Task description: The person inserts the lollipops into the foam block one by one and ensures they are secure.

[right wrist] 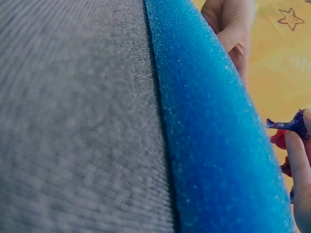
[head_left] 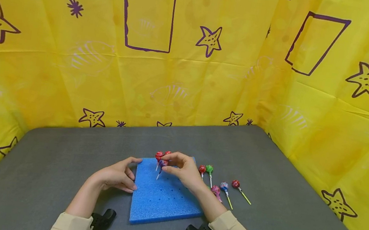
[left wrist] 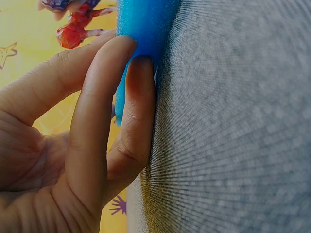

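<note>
While the right hand [head_left: 185,170] pinches a purple-wrapped lollipop [head_left: 163,163] by its round head between thumb and fingers, the pale stick slants down toward a blue foam board [head_left: 148,204]; whether its tip has entered the foam I cannot tell. The head sits right at the fingertips, over the board's far left part, just in front of two red-wrapped lollipops [head_left: 159,154] whose sticks rise from the foam.

The left hand [head_left: 119,174] is spread loosely, its fingertips touching the board's left edge without wrapping round it. The board is a flat, thick-edged slab, grainy and slightly glistening up close, its top dotted with small dark holes. It lies on a finely ribbed grey surface [head_left: 55,175].

Just right of the board lie loose lollipops with crinkled, shiny wrappers over ball-shaped heads: a green one [head_left: 210,169], a pink one [head_left: 216,191], a light-blue one [head_left: 224,186] and, farther out, a red one on a yellow-green stick [head_left: 236,184]. Smooth, faintly creased yellow fabric [head_left: 190,76] printed with starfish hangs behind.
</note>
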Tool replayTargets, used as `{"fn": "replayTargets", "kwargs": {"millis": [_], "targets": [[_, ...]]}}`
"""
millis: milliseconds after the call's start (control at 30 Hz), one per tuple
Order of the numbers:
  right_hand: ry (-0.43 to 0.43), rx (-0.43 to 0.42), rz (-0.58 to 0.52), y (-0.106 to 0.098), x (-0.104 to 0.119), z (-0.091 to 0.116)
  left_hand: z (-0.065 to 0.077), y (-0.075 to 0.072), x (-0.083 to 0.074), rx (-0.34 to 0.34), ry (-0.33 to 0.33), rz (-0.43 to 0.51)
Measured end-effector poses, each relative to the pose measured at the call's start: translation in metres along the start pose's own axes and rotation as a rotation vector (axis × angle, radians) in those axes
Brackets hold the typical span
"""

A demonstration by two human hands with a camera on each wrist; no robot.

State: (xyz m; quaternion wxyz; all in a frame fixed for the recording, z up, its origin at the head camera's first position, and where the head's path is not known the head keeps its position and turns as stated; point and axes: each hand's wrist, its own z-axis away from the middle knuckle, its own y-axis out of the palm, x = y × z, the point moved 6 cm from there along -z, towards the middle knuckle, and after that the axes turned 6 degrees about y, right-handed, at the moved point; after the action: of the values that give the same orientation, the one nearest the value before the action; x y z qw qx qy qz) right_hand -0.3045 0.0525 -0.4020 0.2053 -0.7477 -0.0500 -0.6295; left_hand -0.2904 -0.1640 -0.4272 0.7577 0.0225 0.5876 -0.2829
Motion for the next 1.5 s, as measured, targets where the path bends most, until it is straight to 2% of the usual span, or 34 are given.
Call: {"fn": "replayTargets", "kwargs": {"millis": [267, 500, 767, 1167, 1500], "targets": [[0.008, 0.040, 0.043, 0.0036, -0.0005, -0.0011, -0.0013, -0.0002, 0.0004, 0.011, 0.006, 0.012], [0.012, 0.060, 0.002, 0.0051, -0.0006, -0.0008, -0.0008, -0.0004, 0.0003, 0.011, 0.004, 0.012], [0.036, 0.035, -0.008, 0.0041, -0.0012, -0.0006, -0.0007, -0.0005, 0.0002, 0.014, 0.002, 0.006], [0.022, 0.025, 0.006, 0.0039, 0.0016, 0.0001, -0.0007, -0.0008, -0.0003, 0.010, 0.001, -0.003], [0.036, -0.048, 0.051, -0.0046, 0.0018, 0.0003, -0.0010, -0.0006, 0.0005, 0.003, -0.011, -0.009]]}}
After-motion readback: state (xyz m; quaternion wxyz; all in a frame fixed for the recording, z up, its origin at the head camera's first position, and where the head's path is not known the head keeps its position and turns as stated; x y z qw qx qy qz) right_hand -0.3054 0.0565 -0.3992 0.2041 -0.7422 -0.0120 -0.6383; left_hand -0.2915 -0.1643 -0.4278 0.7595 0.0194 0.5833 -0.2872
